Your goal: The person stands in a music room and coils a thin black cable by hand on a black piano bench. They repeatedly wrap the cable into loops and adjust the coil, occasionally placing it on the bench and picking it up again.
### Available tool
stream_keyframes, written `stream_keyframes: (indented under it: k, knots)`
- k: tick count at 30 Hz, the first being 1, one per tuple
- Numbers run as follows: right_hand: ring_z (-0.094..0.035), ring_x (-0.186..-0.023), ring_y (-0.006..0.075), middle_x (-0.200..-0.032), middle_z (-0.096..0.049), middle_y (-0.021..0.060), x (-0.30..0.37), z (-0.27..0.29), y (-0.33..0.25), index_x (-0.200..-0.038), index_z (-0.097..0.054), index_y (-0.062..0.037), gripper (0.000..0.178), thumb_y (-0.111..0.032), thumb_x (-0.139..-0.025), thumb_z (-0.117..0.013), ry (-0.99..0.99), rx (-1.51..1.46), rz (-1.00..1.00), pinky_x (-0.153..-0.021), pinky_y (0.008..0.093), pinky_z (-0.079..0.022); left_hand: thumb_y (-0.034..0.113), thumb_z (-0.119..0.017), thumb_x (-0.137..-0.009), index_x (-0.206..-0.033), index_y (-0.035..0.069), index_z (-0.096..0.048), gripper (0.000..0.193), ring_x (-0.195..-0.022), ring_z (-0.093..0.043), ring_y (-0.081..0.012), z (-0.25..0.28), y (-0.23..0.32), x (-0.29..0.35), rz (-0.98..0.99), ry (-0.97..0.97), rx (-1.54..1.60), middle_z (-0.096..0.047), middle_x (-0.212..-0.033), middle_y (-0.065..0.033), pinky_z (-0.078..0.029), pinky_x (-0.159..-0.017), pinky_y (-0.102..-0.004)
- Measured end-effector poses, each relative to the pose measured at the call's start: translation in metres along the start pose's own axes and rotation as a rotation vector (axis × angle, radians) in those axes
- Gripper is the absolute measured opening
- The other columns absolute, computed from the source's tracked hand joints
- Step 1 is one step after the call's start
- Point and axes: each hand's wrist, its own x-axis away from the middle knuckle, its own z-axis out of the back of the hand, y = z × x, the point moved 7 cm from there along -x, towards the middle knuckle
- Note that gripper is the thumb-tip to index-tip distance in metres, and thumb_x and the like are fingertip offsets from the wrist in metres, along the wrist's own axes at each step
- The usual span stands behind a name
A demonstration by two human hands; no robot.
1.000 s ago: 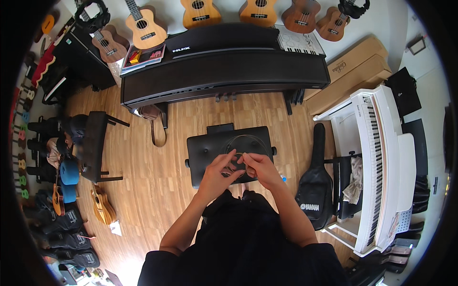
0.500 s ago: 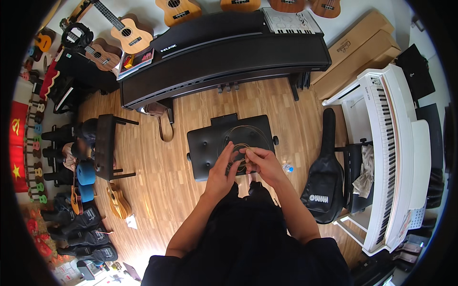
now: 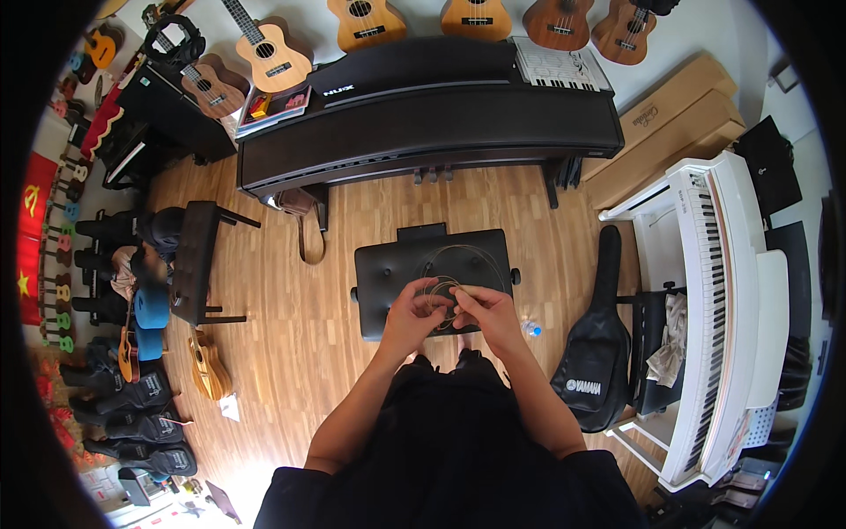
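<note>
Thin brass-coloured guitar strings (image 3: pixel 473 249), wound in loose loops, are held up over a black padded bench (image 3: pixel 377 273). My right hand (image 3: pixel 490 319) pinches the loops between thumb and fingertips. On their other side my left hand (image 3: pixel 414 316) is closed, its curled fingers and thumb gripping the strings. Both hands are close together above the bench's near half. The wider loops stand out beyond my fingers, over the bench top. Part of the coil is hidden behind the fingers.
A dark digital piano (image 3: pixel 432 132) stands ahead, with ukuleles (image 3: pixel 273 57) hung above. To the right are a black guitar bag (image 3: pixel 592 344) and a white piano (image 3: pixel 749 309). At left are another bench (image 3: pixel 196 260), a person beside it and a guitar (image 3: pixel 210 366). A bottle (image 3: pixel 531 328) stands near my right forearm.
My left hand's fingers, stretched out before, have curled in on the strings. My right hand keeps its pinch. The whole view has shifted slightly, with the room appearing lower.
</note>
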Motion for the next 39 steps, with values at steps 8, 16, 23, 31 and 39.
stream_keyframes:
  k: [8,16,23,31,39]
  knots:
    - [-0.064,-0.065,0.0112,-0.079,-0.066,0.0043,-0.006,-0.034,0.017,-0.110,-0.064,0.0041,0.027,-0.016,-0.093,-0.063,0.017,-0.134,-0.018,-0.060,0.0240,-0.055,0.015,-0.061,-0.094,-0.112,0.000,-0.060,0.024,-0.082,-0.065,-0.0126,0.038,0.003,0.013,0.113,-0.193,0.130,-0.068,-0.095,-0.0093,-0.052,-0.075,-0.0253]
    - [-0.063,-0.063,0.0109,-0.076,-0.063,0.0022,-0.010,-0.052,0.017,-0.107,-0.064,0.0021,0.025,-0.019,-0.094,-0.061,0.074,-0.090,-0.009,-0.059,0.0245,-0.056,0.016,-0.062,-0.093,-0.111,0.000,-0.064,0.024,-0.078,-0.063,-0.0112,0.072,0.003,0.022,0.124,-0.223,0.126,-0.069,-0.090,-0.0072,-0.051,-0.073,-0.0240]
    - [-0.063,-0.063,0.0105,-0.075,-0.062,0.0017,-0.012,-0.058,0.006,-0.105,-0.064,0.0026,0.026,-0.021,-0.094,-0.061,0.066,-0.051,0.026,-0.060,0.0248,-0.056,0.017,-0.062,-0.093,-0.113,0.000,-0.065,0.027,-0.079,-0.061,-0.0102,0.085,-0.001,0.024,0.137,-0.244,0.063,-0.069,-0.091,-0.0071,-0.050,-0.073,-0.0235]
    - [-0.064,-0.064,0.0125,-0.073,-0.063,0.0039,-0.009,-0.060,-0.003,-0.097,-0.067,0.0039,0.022,-0.018,-0.091,-0.065,0.077,0.117,0.085,-0.061,0.0255,-0.057,0.015,-0.065,-0.091,-0.108,0.000,-0.062,0.023,-0.082,-0.061,-0.0108,0.072,0.010,0.031,0.231,-0.370,0.679,-0.065,-0.093,-0.0055,-0.050,-0.075,-0.0237]
    - [-0.062,-0.060,0.0118,-0.070,-0.062,0.0032,-0.002,-0.053,-0.003,-0.097,-0.067,0.0026,0.020,-0.017,-0.091,-0.065,0.047,0.149,0.075,-0.057,0.0239,-0.054,0.011,-0.065,-0.091,-0.106,0.002,-0.062,0.018,-0.079,-0.062,-0.0088,0.093,0.021,0.022,-0.047,0.107,0.206,-0.064,-0.087,-0.0019,-0.049,-0.067,-0.0213]
